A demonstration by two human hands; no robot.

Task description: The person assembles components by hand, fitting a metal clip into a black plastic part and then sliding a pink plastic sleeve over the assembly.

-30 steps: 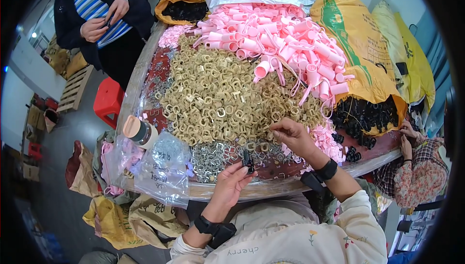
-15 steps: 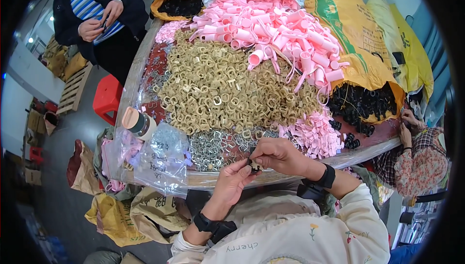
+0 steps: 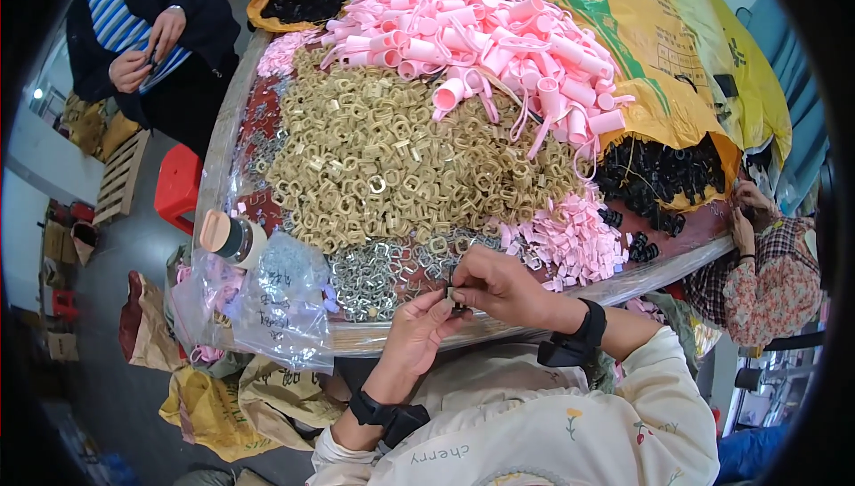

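Just over the near table edge, my left hand (image 3: 416, 330) and my right hand (image 3: 499, 287) meet, both closed on one small black plastic part (image 3: 451, 293). Its exact kind is mostly hidden by my fingers. Right in front of my hands lies a pile of silvery metal clips (image 3: 374, 281). To their right is a heap of small pink pieces (image 3: 574, 236). Beyond these spreads a large mound of tan ring-shaped pieces (image 3: 383, 156). Pink tubes with straps (image 3: 499, 36) are piled at the far side.
A bottle with a peach lid (image 3: 233, 236) and a clear plastic bag (image 3: 285, 308) are at the table's left. An orange sack (image 3: 659, 49) spills black parts (image 3: 663, 170) at the right. Co-workers' hands (image 3: 147, 54) show at far left and right (image 3: 753, 214). A red stool (image 3: 178, 185) stands left.
The view has shifted slightly, so the table sits a little further left. My hands stay together on the black part, my right fingers having shifted slightly around it.
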